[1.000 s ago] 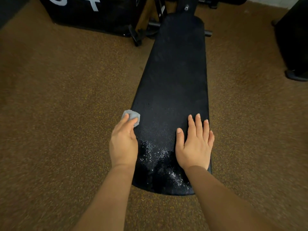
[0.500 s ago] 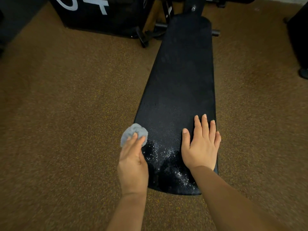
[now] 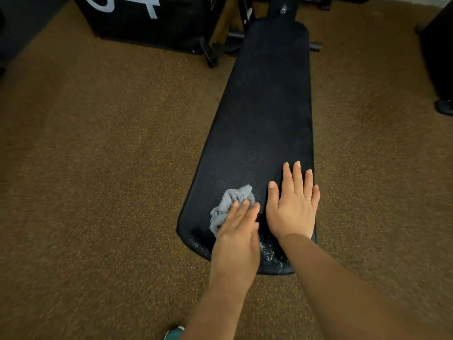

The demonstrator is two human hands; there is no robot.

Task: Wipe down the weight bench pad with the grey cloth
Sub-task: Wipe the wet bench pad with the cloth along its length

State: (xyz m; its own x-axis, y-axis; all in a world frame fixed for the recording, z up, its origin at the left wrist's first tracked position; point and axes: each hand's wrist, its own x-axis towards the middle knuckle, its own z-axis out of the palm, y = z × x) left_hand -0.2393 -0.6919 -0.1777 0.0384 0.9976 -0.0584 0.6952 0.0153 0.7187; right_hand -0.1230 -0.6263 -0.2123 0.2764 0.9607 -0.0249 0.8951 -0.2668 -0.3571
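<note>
A long black weight bench pad (image 3: 264,114) runs away from me over the floor. Its near end glistens with wet droplets. A crumpled grey cloth (image 3: 229,204) lies on the near part of the pad. My left hand (image 3: 239,231) presses down on the cloth with fingers together, covering its near half. Just to its right, my right hand (image 3: 293,207) lies flat on the pad, palm down, fingers spread, holding nothing.
Brown speckled rubber floor (image 3: 98,168) surrounds the bench. A black box with white numbers (image 3: 147,18) and black frame legs (image 3: 213,50) stand at the far end. Dark equipment (image 3: 438,57) sits at the right edge. A teal shoe tip (image 3: 175,333) shows at the bottom.
My left hand has slid the grey cloth from the pad's left edge rightward onto the wet near part. My right hand has stayed flat on the pad.
</note>
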